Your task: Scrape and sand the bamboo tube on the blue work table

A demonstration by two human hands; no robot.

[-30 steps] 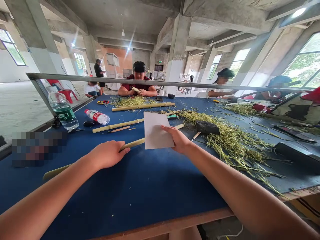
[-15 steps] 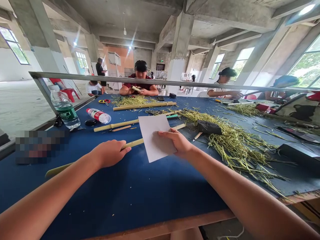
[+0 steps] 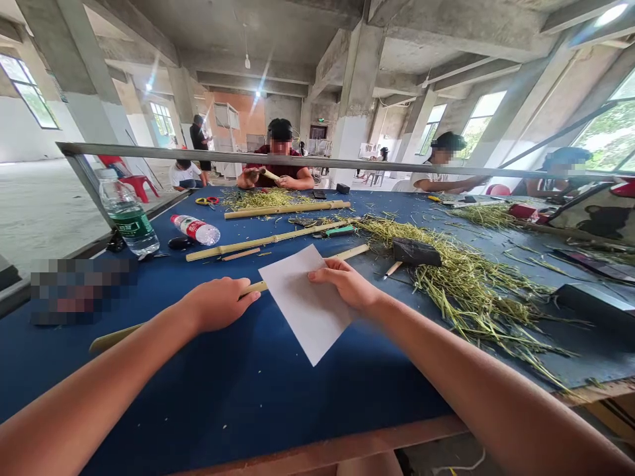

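Note:
My left hand (image 3: 221,304) is closed around a long pale bamboo stick (image 3: 116,337). The stick runs slantwise from the lower left, under my left forearm, and comes out again beyond my right hand. A white sheet of paper (image 3: 308,307) is pinched in my right hand (image 3: 347,284), thumb on top and fingers hidden beneath. The sheet lies across the stick and hides its middle part; whether my right fingers also touch the stick underneath, I cannot tell.
Other bamboo poles (image 3: 272,237), a green-handled tool (image 3: 340,231) and two bottles (image 3: 196,229) lie or stand on the blue table (image 3: 218,390). Right of my hand, a dark block (image 3: 415,252) rests on a heap of shavings (image 3: 466,291). A person (image 3: 280,168) works opposite, behind a metal bar (image 3: 317,160).
My right hand has turned the paper, and its lower corner has swung toward me. Its left edge now covers more of the stick near my left hand, which has stayed still.

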